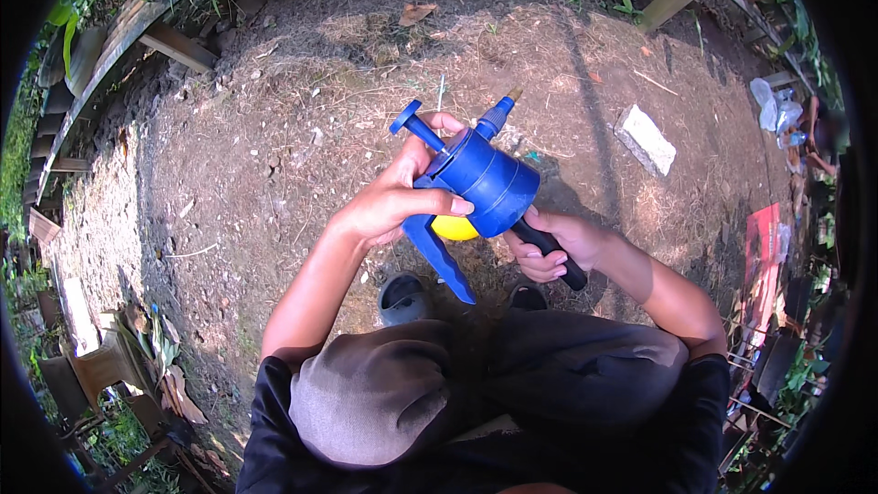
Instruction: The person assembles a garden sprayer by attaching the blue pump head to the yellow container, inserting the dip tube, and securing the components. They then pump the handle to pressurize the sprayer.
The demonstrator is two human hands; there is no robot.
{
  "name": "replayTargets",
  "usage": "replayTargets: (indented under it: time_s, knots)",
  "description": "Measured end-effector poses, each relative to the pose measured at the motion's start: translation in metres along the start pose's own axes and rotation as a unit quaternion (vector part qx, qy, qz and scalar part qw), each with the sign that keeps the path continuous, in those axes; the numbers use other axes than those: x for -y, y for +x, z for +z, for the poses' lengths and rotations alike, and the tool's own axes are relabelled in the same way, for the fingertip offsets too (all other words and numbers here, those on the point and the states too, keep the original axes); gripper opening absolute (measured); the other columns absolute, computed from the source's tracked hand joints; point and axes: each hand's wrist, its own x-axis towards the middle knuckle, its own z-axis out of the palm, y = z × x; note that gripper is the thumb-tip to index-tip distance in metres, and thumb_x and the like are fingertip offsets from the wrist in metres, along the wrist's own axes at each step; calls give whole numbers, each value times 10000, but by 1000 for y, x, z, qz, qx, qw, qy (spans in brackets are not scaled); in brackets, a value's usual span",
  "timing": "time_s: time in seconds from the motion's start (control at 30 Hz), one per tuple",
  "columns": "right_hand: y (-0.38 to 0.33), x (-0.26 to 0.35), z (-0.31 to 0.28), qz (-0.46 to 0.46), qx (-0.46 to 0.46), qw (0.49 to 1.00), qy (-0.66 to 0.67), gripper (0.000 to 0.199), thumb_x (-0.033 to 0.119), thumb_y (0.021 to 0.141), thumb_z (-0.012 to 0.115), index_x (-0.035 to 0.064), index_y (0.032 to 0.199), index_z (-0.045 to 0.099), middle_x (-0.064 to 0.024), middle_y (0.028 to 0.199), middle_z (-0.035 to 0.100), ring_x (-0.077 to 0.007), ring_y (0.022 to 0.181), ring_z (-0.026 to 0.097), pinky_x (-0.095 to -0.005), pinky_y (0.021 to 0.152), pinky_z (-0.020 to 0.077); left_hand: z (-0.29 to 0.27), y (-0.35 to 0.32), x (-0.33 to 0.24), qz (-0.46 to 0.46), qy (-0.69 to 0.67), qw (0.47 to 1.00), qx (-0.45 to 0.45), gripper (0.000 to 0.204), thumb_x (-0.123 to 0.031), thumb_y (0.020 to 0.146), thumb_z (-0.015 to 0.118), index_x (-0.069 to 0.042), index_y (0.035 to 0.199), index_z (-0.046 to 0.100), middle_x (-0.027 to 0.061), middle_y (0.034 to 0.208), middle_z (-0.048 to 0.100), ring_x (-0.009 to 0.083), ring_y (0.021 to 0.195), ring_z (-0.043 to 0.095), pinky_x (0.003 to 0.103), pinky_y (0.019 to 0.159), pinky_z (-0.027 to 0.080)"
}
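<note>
Two hands carry one thing between them: a blue pump sprayer head [485, 181], held out over bare ground in front of the person's knees. The left hand [393, 201] lies over the near-left side of the sprayer head, fingers wrapped across its top and the thumb pressed on its blue dome, so it is grasping the body. The right hand [553, 252] sits just below and to the right of the sprayer head, clenched around a black handle [549, 247] that runs down and away from the dome.

The long axis of the sprayer head runs from lower left to upper right: a blue trigger lever [439, 256] hangs down toward the person's lap, while the nozzle [498, 112] with its pale tip points up and away. A blue T-shaped plunger knob [413, 123] sticks out to the upper left of the dome, just beyond the left fingertips. A yellow part [453, 229] shows beneath the dome, between the two hands.

Beyond the sprayer head the soil [302, 128] is dry and littered with straw and leaves. A pale stone block [646, 139] lies well apart to the right, wooden edging [137, 27] curves far to the left, and a dark shoe [402, 297] stands just below.
</note>
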Motion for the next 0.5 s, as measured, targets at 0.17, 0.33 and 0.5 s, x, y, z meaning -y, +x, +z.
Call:
replayTargets:
  time_s: [0.17, 0.33, 0.5]
  knots:
    - [6, 1, -2, -100, -139, 956, -237, 522, 518, 1018, 408, 61, 781, 498, 26, 550, 429, -60, 469, 429, -223, 465, 371, 38, -11, -27, 0, 88, 989, -120, 647, 8, 826, 727, -32, 1373, 386, 131, 1239, 588, 203, 1025, 634, 314, 773, 597]
    - [12, -15, -10, -172, -225, 893, -351, 479, 482, 995, 501, 19, 885, 560, -2, 614, 502, -81, 539, 490, -260, 516, 393, 49, -14, -27, 40, 173, 973, -146, 618, -14, 846, 723, -17, 1372, 399, 147, 1224, 601, 159, 870, 669, 251, 620, 590]
    - [13, -17, -14, -205, -287, 795, -493, 449, 447, 974, 547, 13, 1075, 604, -64, 747, 625, -149, 680, 595, -332, 634, 469, 62, -17, -21, 67, 186, 961, -192, 636, -6, 835, 734, -36, 1342, 351, 135, 1202, 629, 137, 885, 674, 240, 599, 575]
